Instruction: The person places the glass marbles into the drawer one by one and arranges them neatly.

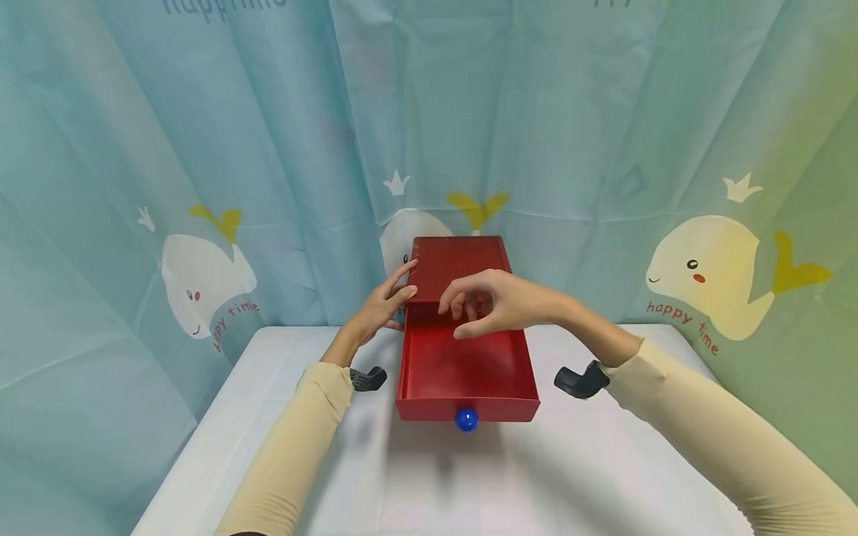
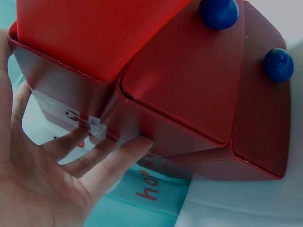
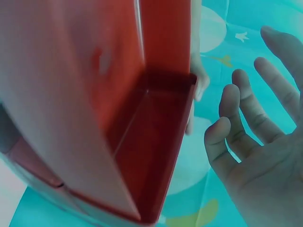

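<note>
A: Where was the glossy red plastic drawer box [image 1: 458, 269] when you paused?

B: It stood at the far middle of the white table [image 1: 590, 476], close against the pale blue whale-print curtain [image 1: 201, 186]. Its open red drawer [image 1: 465, 365] was pulled out toward the near side, with the round blue knob [image 1: 466, 419] on its near front.

A: And your left hand [image 1: 382, 307]?

B: You had it flat against the left side of the box, fingers straight and lightly spread, pressing the wall. The left wrist view showed those fingers [image 2: 102, 158] lying on the box's red side, near a strip of clear tape [image 2: 92, 125]. That view also showed two blue knobs, so a second drawer sat lower on the box, though the head view hid it under the open one.

A: Your right hand [image 1: 499, 301]?

B: It hovered over the far end of the open drawer, fingers loosely bent and apart, gripping nothing. In the right wrist view the fingers [image 3: 246, 123] were spread against the curtain, clear of the red wall.

A: Anything inside the drawer?

B: The visible floor looked bare red, but your right hand covered the far part, so you could not tell there. The wrist cameras cut the box off at their edges.
</note>
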A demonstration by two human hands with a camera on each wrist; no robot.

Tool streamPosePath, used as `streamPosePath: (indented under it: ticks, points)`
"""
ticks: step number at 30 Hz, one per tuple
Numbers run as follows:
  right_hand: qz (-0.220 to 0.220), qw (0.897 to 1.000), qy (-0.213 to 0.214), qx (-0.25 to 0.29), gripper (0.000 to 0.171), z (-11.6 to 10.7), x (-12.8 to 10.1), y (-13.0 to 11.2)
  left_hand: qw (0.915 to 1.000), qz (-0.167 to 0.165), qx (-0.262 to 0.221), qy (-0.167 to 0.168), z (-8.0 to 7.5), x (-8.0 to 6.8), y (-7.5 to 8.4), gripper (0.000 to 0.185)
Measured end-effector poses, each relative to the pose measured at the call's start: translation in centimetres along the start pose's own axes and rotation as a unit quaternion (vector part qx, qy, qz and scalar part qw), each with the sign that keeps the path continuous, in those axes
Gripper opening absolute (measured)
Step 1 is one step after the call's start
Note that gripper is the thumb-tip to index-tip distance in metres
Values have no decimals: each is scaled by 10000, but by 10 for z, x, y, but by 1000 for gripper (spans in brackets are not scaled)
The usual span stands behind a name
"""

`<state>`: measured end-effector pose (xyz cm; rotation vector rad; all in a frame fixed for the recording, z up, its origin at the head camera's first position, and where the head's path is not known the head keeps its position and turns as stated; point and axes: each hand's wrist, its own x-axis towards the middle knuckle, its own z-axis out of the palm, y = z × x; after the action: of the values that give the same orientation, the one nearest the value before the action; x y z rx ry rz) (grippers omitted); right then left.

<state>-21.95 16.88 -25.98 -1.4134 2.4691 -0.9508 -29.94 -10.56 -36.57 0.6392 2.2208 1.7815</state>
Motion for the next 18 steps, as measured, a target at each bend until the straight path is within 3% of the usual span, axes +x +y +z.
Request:
streamPosePath:
  ticks: [18]
  points:
    - [453, 9960, 765, -37, 31, -25, -62, 6, 9999, 70, -77, -46, 2, 1, 2, 62]
